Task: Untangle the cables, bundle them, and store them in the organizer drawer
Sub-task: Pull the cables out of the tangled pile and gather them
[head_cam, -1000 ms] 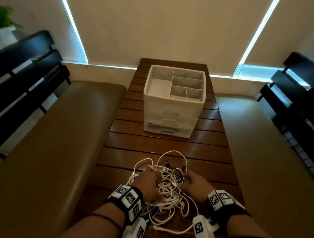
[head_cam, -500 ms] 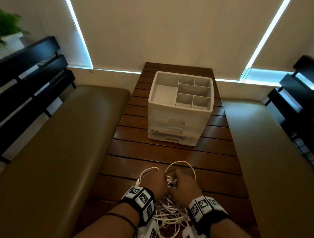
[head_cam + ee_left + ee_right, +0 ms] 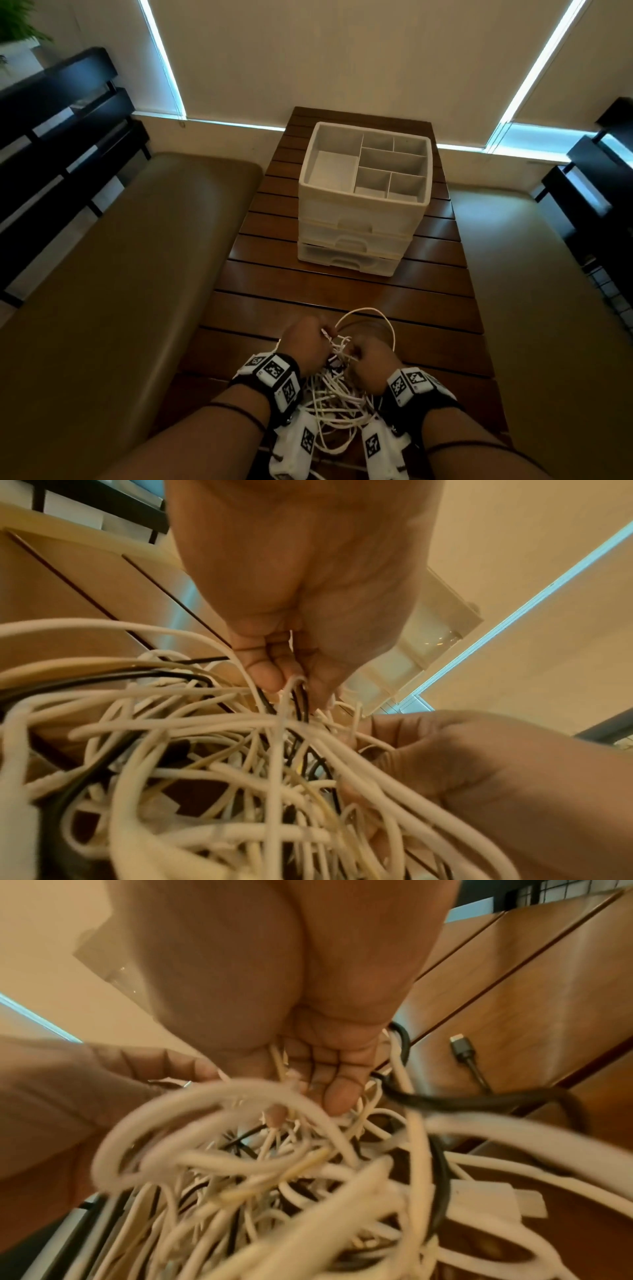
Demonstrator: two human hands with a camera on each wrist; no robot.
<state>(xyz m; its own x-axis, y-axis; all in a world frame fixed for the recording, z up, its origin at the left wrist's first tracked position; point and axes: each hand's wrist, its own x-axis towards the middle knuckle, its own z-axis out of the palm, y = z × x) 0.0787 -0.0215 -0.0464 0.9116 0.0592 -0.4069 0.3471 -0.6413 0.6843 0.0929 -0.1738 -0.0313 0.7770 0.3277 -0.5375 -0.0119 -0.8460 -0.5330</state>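
A tangle of white and black cables (image 3: 337, 394) hangs between my two hands above the near end of the wooden table (image 3: 342, 284). My left hand (image 3: 305, 342) grips strands at the top of the tangle (image 3: 291, 696), fingers curled round them. My right hand (image 3: 371, 366) pinches other strands (image 3: 291, 1096) just to the right. A white loop (image 3: 370, 318) arcs up beyond the hands. The white organizer (image 3: 363, 195) stands farther back on the table, its top tray divided into compartments and its drawers shut.
Padded brown benches (image 3: 120, 291) (image 3: 548, 308) run along both sides of the table. Dark slatted chair backs (image 3: 51, 154) stand at far left and far right. A black plug end (image 3: 462, 1047) lies on the table to the right of the tangle.
Both hands have closed on the cables and lifted the tangle off the table, coming closer together. The view has tilted so the organizer sits lower in the frame.
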